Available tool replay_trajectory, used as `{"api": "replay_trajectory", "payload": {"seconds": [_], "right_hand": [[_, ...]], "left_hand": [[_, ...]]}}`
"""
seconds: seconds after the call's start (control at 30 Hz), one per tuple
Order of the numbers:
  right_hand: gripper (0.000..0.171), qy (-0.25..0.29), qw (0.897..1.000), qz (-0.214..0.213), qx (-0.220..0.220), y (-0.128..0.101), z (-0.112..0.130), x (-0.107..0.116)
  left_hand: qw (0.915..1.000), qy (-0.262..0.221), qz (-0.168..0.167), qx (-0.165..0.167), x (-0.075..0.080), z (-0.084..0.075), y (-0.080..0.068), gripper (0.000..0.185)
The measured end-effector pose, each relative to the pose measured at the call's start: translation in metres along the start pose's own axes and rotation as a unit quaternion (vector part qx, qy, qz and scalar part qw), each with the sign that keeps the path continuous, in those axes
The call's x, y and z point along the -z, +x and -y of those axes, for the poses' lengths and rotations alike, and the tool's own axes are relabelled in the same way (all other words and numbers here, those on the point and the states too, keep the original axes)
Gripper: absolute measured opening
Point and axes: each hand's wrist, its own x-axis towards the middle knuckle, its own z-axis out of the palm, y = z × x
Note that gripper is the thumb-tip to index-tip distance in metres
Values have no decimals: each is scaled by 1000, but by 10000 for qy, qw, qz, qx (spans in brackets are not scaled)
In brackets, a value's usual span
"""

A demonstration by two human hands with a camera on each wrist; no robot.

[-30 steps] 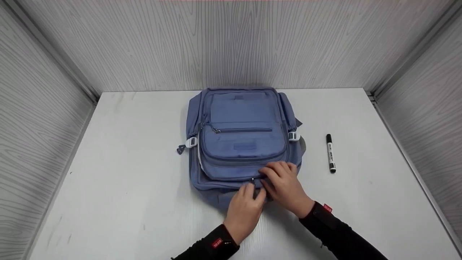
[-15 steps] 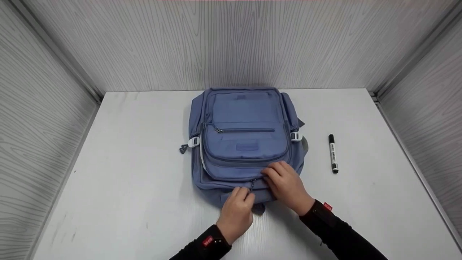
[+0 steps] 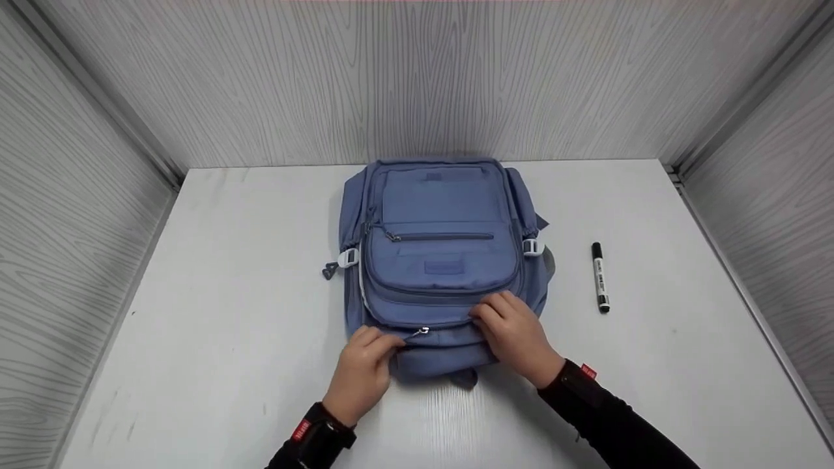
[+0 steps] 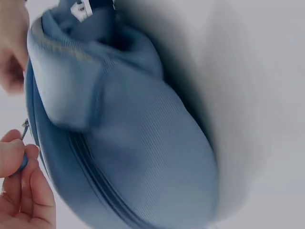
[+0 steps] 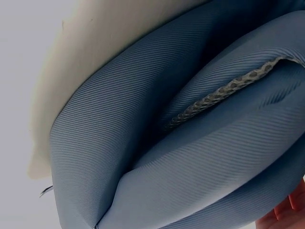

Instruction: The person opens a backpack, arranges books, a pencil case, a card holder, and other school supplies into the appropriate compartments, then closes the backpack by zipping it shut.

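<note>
A blue backpack (image 3: 440, 247) lies flat on the white table (image 3: 215, 312), front pockets up. My left hand (image 3: 365, 368) pinches a small metal zipper pull (image 3: 422, 331) on the near edge of the bag. In the left wrist view the fingers (image 4: 19, 162) hold the pull (image 4: 24, 128) beside the blue fabric (image 4: 128, 157). My right hand (image 3: 515, 332) rests with curved fingers on the bag's near right part, holding it down. The right wrist view is filled with blue fabric (image 5: 190, 157) and a mesh strip (image 5: 224, 95).
A black and white marker (image 3: 599, 277) lies on the table to the right of the backpack. Grey wood-grain walls (image 3: 417, 78) close in the table at the back and on both sides. A strap buckle (image 3: 332, 266) sticks out at the bag's left.
My left hand has moved left along the bag's near edge, taking the zipper pull with it. The right hand has stayed in place on the bag.
</note>
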Motion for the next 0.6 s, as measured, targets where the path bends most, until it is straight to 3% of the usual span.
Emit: {"api": "replay_trajectory", "payload": {"seconds": [0.3,0.6], "right_hand": [[8,12,10000,-43,3,1,-2,2],[9,16,10000,28,20,2,-2,0]], "left_hand": [[9936,572,42,976,35,35,1,21],[9754,207,432,2153,47,77,38,15]]}}
